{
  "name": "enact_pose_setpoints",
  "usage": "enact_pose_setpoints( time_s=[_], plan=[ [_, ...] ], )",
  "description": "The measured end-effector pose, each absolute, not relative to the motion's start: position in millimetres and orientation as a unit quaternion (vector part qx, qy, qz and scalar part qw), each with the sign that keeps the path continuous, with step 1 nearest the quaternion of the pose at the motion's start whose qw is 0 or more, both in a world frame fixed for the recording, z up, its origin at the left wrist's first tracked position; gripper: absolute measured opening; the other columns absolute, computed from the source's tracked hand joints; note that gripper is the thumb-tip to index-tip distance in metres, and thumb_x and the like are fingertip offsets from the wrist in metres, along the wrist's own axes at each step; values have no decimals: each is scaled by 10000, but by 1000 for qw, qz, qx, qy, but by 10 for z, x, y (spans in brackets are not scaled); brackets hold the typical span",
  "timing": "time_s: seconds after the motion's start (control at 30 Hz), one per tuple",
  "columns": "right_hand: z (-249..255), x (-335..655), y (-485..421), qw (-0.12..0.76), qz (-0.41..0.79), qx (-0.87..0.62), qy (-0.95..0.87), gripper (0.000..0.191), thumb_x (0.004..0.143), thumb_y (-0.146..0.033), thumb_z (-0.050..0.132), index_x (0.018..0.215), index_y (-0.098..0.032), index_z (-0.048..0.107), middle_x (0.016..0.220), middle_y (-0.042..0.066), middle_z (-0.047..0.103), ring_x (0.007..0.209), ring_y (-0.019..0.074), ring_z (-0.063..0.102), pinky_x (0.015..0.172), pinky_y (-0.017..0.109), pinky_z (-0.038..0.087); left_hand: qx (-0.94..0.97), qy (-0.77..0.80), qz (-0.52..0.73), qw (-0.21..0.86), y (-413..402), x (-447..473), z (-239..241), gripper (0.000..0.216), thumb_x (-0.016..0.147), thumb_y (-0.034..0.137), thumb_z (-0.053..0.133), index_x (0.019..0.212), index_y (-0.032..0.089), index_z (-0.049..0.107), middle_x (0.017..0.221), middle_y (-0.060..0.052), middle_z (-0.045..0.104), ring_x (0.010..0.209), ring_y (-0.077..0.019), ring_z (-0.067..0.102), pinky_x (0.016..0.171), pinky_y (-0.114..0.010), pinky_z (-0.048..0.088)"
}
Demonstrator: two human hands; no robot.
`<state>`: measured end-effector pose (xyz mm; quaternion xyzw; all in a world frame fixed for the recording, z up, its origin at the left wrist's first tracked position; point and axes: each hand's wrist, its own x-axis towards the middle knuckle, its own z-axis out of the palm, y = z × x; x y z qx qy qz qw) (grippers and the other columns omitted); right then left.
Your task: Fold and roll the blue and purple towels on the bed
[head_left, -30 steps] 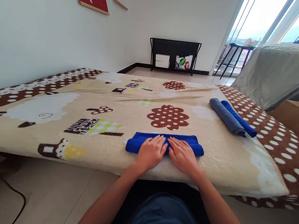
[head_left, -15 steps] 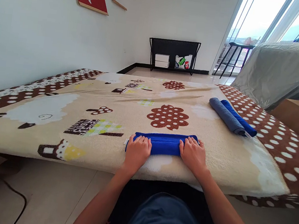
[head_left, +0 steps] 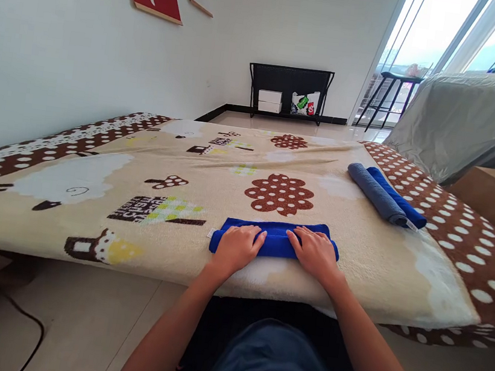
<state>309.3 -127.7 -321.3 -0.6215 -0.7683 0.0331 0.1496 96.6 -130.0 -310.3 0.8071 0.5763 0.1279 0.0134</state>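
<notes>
A blue towel (head_left: 273,248), partly rolled, lies crosswise near the front edge of the bed; a flat strip of it shows behind the roll, and a small white tag sticks out at its left end. My left hand (head_left: 238,249) rests palm down on the left half of the roll, thumb out towards the middle. On the right half lies my right hand (head_left: 314,253), fingers extended over the top. Both hands touch the towel without wrapping round it. To the right, a grey-blue rolled towel (head_left: 375,193) lies beside a bright blue rolled towel (head_left: 399,200).
A cream patterned blanket (head_left: 211,181) with a brown dotted border covers the bed. Against the far wall stands a black rack (head_left: 291,82) with white boxes and a bag. A stool (head_left: 391,98), a plastic-covered piece (head_left: 475,118) and a cardboard box (head_left: 491,202) are at the right.
Both hands have moved inward along the towel, and their fingers have straightened from gripping its ends. The front of the towel now looks more rounded, and both its ends show.
</notes>
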Motion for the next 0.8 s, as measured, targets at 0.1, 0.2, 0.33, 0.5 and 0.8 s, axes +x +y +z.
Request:
enact_pose_setpoints(
  time_s=[0.1,0.2,0.33,0.5,0.8],
  plan=[
    [-3253,3212,-1261,147,18,-655,-741,471,1028,-484,317,1180,-222,677,1338,76,631,1267,240,568,1081,417,369,775,616,138,-28,-1303,848,-3146,435,1024,407,319,1237,220,649,1345,-71,641,1279,-236,568,1026,-401,435],
    [-3310,3293,-1254,159,-1,-664,-730,471,1023,-477,336,1218,-197,659,1370,95,605,1273,251,562,1097,442,354,760,629,150,-61,-1301,773,-3211,441,1022,389,324,1279,196,626,1377,-96,614,1322,-251,526,1058,-431,401],
    [-3423,3460,-1359,230,-62,-600,-763,444,1028,-396,358,1339,-173,583,1416,90,566,1350,210,489,1148,403,307,797,556,206,-114,-1381,658,-3322,450,1021,308,350,1429,185,494,1430,-115,566,1343,-251,495,1105,-424,343],
    [-3636,3720,-1671,293,-142,-444,-835,457,986,-177,420,1437,-226,476,1463,38,522,1364,164,472,1142,364,333,837,447,269,-166,-1668,454,-3497,456,944,123,462,1391,196,513,1307,-122,640,1228,-261,569,1063,-432,371],
    [-3658,3523,-1755,302,-170,-482,-805,500,836,-87,491,1329,-158,542,1311,88,641,1218,247,580,1074,436,391,834,464,274,-121,-1670,505,-3384,490,798,14,489,1246,183,594,1195,-76,693,1136,-241,609,1029,-417,401]
  ],
)
